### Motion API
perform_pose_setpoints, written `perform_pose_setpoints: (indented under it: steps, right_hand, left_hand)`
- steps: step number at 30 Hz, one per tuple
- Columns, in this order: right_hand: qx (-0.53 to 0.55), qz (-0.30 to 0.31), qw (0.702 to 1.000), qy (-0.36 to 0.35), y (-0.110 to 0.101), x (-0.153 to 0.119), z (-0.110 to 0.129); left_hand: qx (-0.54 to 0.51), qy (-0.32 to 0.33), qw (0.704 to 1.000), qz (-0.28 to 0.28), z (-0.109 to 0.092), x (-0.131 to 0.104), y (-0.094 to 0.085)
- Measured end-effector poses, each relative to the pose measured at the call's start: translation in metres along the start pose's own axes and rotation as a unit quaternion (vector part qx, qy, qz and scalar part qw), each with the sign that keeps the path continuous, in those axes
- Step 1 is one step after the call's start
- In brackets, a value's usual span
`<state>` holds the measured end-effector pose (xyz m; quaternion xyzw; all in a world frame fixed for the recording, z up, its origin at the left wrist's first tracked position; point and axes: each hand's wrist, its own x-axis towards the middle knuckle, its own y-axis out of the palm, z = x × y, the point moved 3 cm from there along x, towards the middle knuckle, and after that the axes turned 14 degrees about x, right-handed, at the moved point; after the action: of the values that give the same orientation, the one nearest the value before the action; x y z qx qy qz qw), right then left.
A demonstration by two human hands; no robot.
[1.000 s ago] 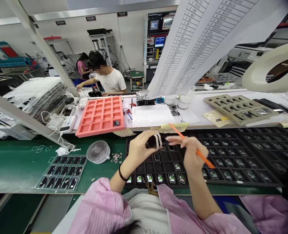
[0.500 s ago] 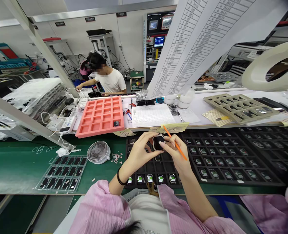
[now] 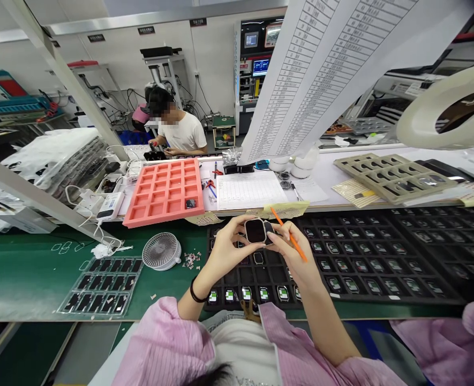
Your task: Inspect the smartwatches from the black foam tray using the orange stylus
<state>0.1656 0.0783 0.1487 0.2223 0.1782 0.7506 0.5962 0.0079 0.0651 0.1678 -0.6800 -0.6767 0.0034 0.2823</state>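
Note:
Between both hands, a smartwatch body (image 3: 256,231) with a dark square screen and pale metal frame is held up over the black foam tray (image 3: 261,276). My left hand (image 3: 227,247) is closed around its left side, thumb below and fingers above. At its right edge, the fingertips of my right hand (image 3: 295,247) pinch the watch and a small dark piece beside it. A thin orange stick (image 3: 290,236) is tucked between the fingers of that same hand, slanting up to the left. Several watch units with green-and-white screens (image 3: 246,293) sit in the tray's front row.
More black trays of watch units (image 3: 375,266) extend right. A small fan (image 3: 162,251), loose bits (image 3: 191,260) and a clear tray of black parts (image 3: 102,282) lie left. The shelf bears a pink tray (image 3: 164,190) and papers (image 3: 253,188). A co-worker (image 3: 182,131) sits beyond.
The watch body has turned and shifted slightly left, so its screen shows more fully. A dark piece now shows at its right edge. The co-worker has drawn an outstretched arm in.

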Motion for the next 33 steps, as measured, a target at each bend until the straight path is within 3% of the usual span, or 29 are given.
perform_pose_setpoints:
  steps: [5, 12, 15, 21, 24, 26, 28, 30, 32, 33]
  right_hand:
    - [-0.029, -0.017, 0.999, -0.020, -0.002, -0.002, 0.003]
    - [-0.020, -0.007, 0.998, -0.055, -0.001, -0.001, 0.002]
    - [-0.017, -0.009, 0.996, -0.091, -0.006, 0.002, 0.001]
    - [-0.009, -0.001, 0.989, -0.150, -0.011, 0.001, 0.007]
    - [-0.041, -0.015, 0.986, -0.163, -0.026, 0.004, 0.009]
    - [-0.086, -0.045, 0.984, -0.150, -0.052, 0.011, 0.002]
    - [-0.157, -0.091, 0.974, -0.132, -0.091, 0.019, -0.015]
    - [-0.275, -0.129, 0.950, -0.078, -0.136, 0.025, -0.043]
    - [-0.320, -0.157, 0.933, -0.046, -0.178, 0.027, -0.075]
    - [-0.339, -0.167, 0.925, -0.033, -0.196, 0.027, -0.091]
  left_hand:
    - [-0.121, -0.090, 0.988, -0.007, 0.012, 0.003, -0.005]
    - [-0.121, -0.107, 0.987, 0.009, 0.018, 0.006, -0.004]
    - [-0.100, -0.076, 0.992, -0.008, 0.018, 0.005, -0.003]
    - [0.018, 0.068, 0.997, -0.043, 0.003, -0.002, 0.000]
    - [0.048, 0.101, 0.993, -0.040, 0.003, 0.002, 0.005]
    - [0.057, 0.068, 0.995, -0.037, 0.019, 0.008, 0.017]
    - [0.059, 0.000, 0.998, -0.018, 0.052, 0.013, 0.039]
    - [0.047, -0.087, 0.994, 0.037, 0.097, 0.013, 0.074]
    - [0.048, -0.194, 0.975, 0.098, 0.146, 0.006, 0.115]
    - [0.057, -0.216, 0.968, 0.111, 0.167, 0.001, 0.134]
